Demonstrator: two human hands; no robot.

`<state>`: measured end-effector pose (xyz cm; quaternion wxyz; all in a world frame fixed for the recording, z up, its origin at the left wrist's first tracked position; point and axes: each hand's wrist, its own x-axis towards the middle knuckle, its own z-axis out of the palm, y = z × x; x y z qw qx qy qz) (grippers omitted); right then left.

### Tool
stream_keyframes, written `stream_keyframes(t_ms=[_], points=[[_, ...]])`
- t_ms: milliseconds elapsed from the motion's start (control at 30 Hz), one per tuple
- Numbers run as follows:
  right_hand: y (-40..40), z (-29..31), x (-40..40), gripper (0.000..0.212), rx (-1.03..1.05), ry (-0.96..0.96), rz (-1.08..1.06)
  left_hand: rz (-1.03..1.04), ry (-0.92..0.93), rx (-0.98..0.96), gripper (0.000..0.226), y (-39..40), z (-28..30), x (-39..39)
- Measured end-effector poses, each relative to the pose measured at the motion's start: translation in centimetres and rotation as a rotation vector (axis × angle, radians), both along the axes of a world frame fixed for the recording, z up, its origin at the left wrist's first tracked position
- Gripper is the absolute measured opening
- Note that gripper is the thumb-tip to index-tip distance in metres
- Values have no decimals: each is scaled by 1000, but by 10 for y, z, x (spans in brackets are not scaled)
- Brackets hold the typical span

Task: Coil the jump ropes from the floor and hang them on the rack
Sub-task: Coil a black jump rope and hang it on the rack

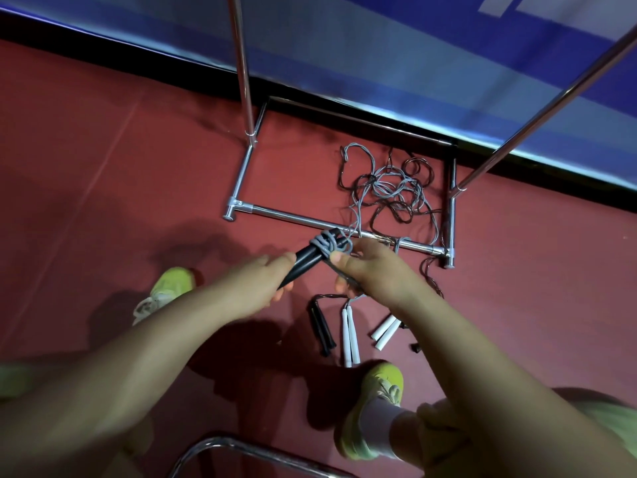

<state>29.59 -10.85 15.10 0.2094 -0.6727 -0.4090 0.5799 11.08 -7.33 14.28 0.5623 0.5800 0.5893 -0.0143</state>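
My left hand grips a pair of black jump-rope handles held together. Grey cord is wound in several turns round the handles' far end. My right hand pinches the grey cord right beside that coil. The rest of the grey cord runs to a tangle of grey and dark ropes lying on the red floor inside the rack's base. The chrome rack stands ahead, its posts rising past the camera.
On the floor below my hands lie black handles and two pairs of white handles. My yellow-green shoes stand either side. A blue wall panel is behind the rack; a chrome tube curves near my feet.
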Motion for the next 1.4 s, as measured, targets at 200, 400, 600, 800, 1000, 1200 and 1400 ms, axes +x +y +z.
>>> stream_keyframes(t_ms=[200, 400, 600, 800, 1000, 1200, 1400], points=[[-1, -1, -7, 38, -21, 75, -85, -230, 263, 235, 41, 2, 6, 1], [0, 12, -14, 44, -162, 155, -188, -318, 245, 421, 36, -1, 1, -4], [-2, 6, -16, 23, -21, 113, -188, -304, 182, 403, 25, 1, 6, -4], [-1, 6, -15, 14, 80, 221, -262, 182, -389, -418, 38, 9, 12, -3], [-2, 11, -8, 40, 203, 228, -92, 147, -661, -927, 62, 6, 18, -8], [-3, 9, -15, 26, 161, 160, -44, 204, -357, -368, 53, -9, 12, 13], [0, 14, -20, 19, 142, 78, -66, 64, -120, 91, 46, -3, 13, 6]])
